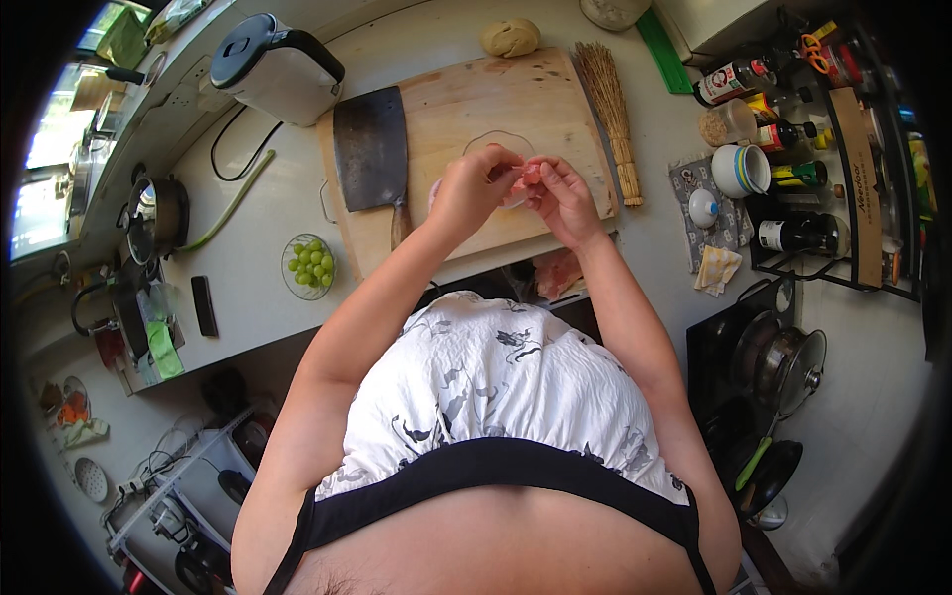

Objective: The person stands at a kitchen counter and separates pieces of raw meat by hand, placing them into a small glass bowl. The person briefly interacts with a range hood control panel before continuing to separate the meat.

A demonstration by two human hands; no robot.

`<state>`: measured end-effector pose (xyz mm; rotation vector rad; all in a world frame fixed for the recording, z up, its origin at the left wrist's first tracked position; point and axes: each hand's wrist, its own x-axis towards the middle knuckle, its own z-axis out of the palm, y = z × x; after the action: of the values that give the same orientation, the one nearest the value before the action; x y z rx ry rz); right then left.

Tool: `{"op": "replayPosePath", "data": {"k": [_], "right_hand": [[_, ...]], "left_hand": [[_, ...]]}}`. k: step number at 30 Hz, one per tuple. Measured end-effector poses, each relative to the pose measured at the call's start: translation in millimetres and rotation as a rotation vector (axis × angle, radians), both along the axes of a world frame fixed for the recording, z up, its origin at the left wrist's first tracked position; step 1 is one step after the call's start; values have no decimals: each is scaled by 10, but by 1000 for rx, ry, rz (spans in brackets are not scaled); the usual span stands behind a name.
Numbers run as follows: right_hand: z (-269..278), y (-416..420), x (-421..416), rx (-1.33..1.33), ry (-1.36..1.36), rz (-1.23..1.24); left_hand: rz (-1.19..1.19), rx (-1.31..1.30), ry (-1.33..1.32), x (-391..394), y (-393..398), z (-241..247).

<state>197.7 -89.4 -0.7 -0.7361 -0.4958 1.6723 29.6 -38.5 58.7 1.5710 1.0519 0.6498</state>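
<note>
Between both hands is a small piece of pink raw meat. My right hand pinches it with thumb and fingers. My left hand has its fingertips drawn together at the meat's left side. Under the hands, a clear glass bowl stands on a wooden cutting board, mostly hidden by them. On the board's left part lies a cleaver with a dark blade, its handle towards me. More raw meat shows below the board's front edge, near my right forearm.
A yellowish lump, perhaps dough, sits behind the board. To the left are an electric kettle, a glass bowl of green grapes and a phone. At right are a straw brush, a bottle rack and a lidded pot.
</note>
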Motion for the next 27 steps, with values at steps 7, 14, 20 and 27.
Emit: {"op": "replayPosePath", "data": {"k": [7,14,20,27], "right_hand": [[-2,13,8,21,-73,-5],[18,25,32,23,-185,2],[80,42,48,104,-392,-31],[288,36,43,111,-568,-71]], "left_hand": [[-59,342,106,-16,-2,8],[-125,530,250,-33,4,18],[-124,528,247,-48,32,30],[-78,-7,123,-54,44,181]]}}
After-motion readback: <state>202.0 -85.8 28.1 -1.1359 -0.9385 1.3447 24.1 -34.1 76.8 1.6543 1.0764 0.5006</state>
